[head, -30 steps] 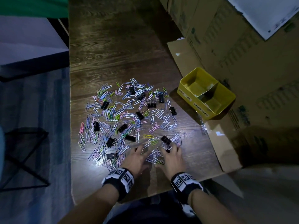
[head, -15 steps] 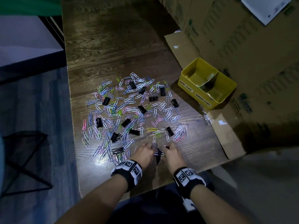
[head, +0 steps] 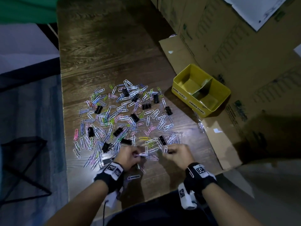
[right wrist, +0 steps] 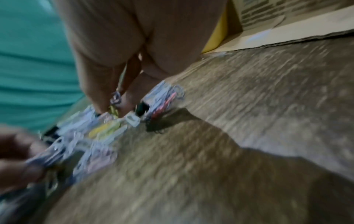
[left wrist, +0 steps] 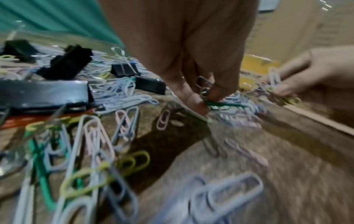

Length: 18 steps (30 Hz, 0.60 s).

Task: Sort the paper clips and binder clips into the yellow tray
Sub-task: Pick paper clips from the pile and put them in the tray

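Note:
A wide heap of coloured paper clips (head: 123,118) mixed with black binder clips (head: 134,117) covers the wooden table (head: 105,51). The yellow tray (head: 225,95), split in two compartments labelled for paper clips and binder clips, stands at the heap's right with nothing visible inside. At the heap's near edge my left hand (head: 130,156) pinches a bunch of paper clips (left wrist: 205,89). My right hand (head: 176,152) pinches another bunch of paper clips (left wrist: 273,80). The right wrist view is blurred.
Cardboard boxes (head: 236,38) rise behind and right of the tray, and a flattened cardboard flap (head: 219,144) lies on the table's right part. A black wire stand (head: 21,168) sits on the floor at left. The far half of the table is bare wood.
Both hands, which pressed on the heap's near edge, have curled and lifted with paper clips between their fingers. They now stand a little apart.

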Motion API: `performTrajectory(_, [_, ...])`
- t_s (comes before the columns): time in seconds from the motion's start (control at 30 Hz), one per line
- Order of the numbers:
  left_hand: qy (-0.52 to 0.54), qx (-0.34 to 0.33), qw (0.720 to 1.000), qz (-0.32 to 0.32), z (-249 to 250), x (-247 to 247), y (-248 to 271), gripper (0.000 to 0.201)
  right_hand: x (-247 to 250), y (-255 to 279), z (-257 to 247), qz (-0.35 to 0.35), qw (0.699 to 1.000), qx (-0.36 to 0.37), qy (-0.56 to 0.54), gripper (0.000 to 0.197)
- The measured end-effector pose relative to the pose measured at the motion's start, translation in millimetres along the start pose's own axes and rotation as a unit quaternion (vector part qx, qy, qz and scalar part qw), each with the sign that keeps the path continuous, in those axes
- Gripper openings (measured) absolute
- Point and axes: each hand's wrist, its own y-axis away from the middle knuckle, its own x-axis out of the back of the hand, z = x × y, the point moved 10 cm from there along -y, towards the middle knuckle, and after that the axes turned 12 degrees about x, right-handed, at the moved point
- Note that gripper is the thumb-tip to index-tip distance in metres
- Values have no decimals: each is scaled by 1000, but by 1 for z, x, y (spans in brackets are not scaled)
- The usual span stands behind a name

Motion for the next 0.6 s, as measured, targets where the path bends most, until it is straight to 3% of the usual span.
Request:
performTrajectory(0.13, [125, 62, 988, -70, 15, 29, -9, 15, 46, -3, -14, 36, 989, -30, -143, 36])
performTrajectory(0.17, [147, 54, 984, -80, 32, 41, -14, 13, 60, -5, -23, 52, 983, -22, -174, 43])
performTrajectory(0.23, [173, 19, 981, -80, 78, 70, -28, 12, 95, -14, -50, 85, 971, 10, -225, 30])
performTrajectory(0.37, [226, -81, 970, -31, 194, 124, -70, 24, 168, -36, -109, 154, 951, 120, -241, 30])
performTrajectory(0.5, [240, -122, 963, 16, 278, 131, -131, 16, 216, -69, -123, 224, 936, 141, -234, 28])
performTrajectory(0.6, [105, -112, 986, 69, 306, 111, -170, 7, 243, -98, -121, 254, 931, 129, -226, 31])
